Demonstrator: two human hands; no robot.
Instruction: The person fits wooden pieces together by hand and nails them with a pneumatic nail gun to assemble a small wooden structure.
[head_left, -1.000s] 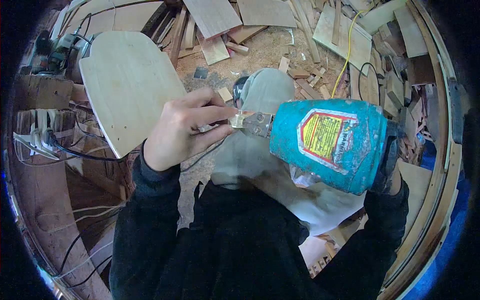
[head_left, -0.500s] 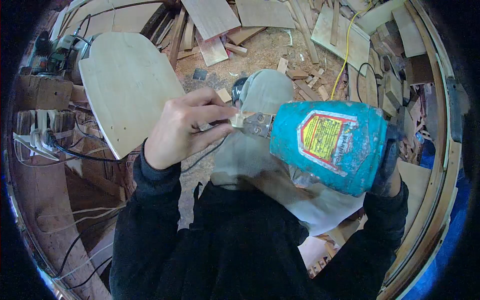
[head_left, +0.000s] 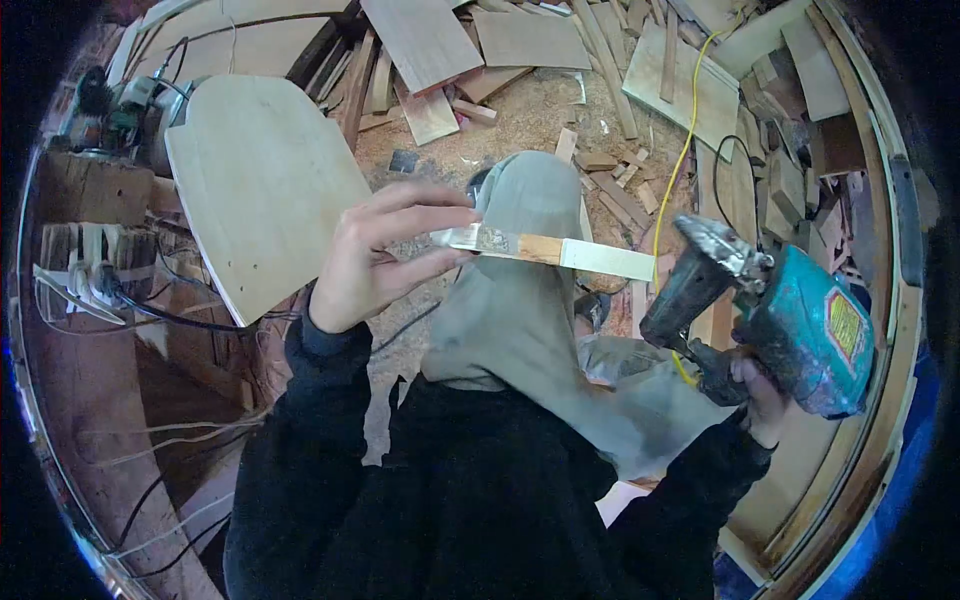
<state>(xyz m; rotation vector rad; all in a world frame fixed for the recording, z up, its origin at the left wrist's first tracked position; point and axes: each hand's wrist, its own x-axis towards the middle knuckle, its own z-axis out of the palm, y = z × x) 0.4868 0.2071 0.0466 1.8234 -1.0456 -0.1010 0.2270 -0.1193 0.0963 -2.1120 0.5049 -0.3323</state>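
Note:
My left hand (head_left: pixel 395 250) pinches one end of a narrow flat strip (head_left: pixel 610 260) between thumb and fingers. The strip is silvery near the fingertips, wood-coloured in the middle and white toward its free end, and it points right over my knee. My right hand (head_left: pixel 762 398) is closed around the handle of a teal air nail gun (head_left: pixel 825 330). The gun is tilted, its dark metal nose and magazine turned to the left, just past the strip's free end and apart from it. A yellow air hose (head_left: pixel 692 130) passes behind the gun.
A rounded pale wooden panel (head_left: pixel 270 190) leans at the left, beside a bench (head_left: pixel 85 370) with cords and tools. Boards (head_left: pixel 420 40) and wood offcuts (head_left: pixel 620 200) lie on the sawdust-covered floor. My bent knee (head_left: pixel 530 200) is in the middle.
The nail gun has moved right, away from my left hand, and turned so its nose and magazine show. The strip, mostly hidden before, is now in full view. My left hand has barely moved.

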